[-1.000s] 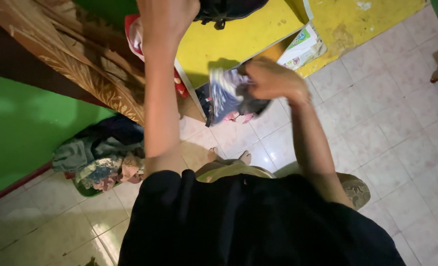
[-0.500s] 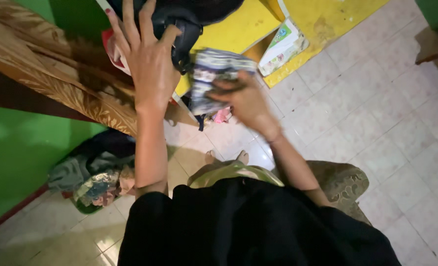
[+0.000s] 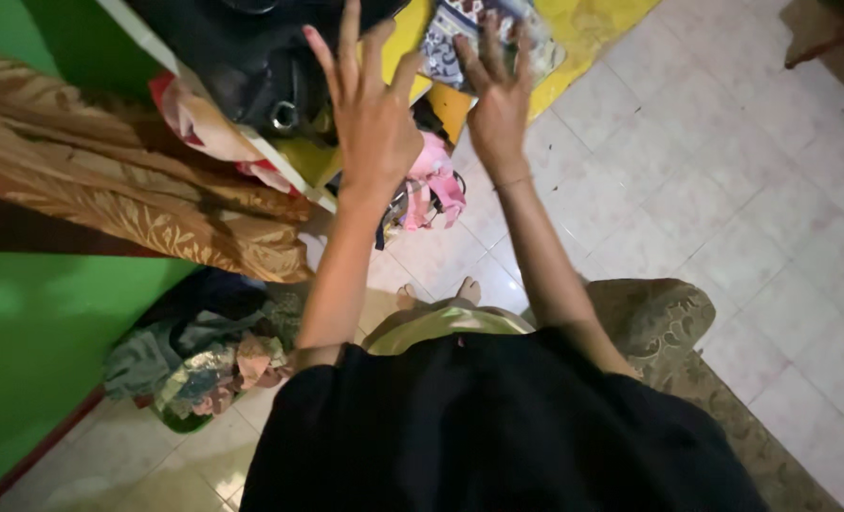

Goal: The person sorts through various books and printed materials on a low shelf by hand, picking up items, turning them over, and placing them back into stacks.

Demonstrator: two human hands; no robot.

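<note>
Up at the top of the view, your right hand lies flat with fingers spread on the folded patterned cloth in dark blue and white, pressing on it rather than gripping it. That cloth rests on the yellow shelf surface, near its front edge. Your left hand is released, fingers fanned wide and holding nothing, raised just in front of the black bag with a metal ring that sits on the same shelf.

Judging by its look, the cloth is light, soft and limp, so it should sag and unfold if you lift it by one corner; taking it along the folded edge, or with a flat palm beneath, would likely keep it together. It seems neither slippery nor fragile.

Below the shelf hangs a pink item, a brown and gold patterned fabric drapes at your left, and a pile of crumpled clothes lies on the pale tiled floor.
</note>
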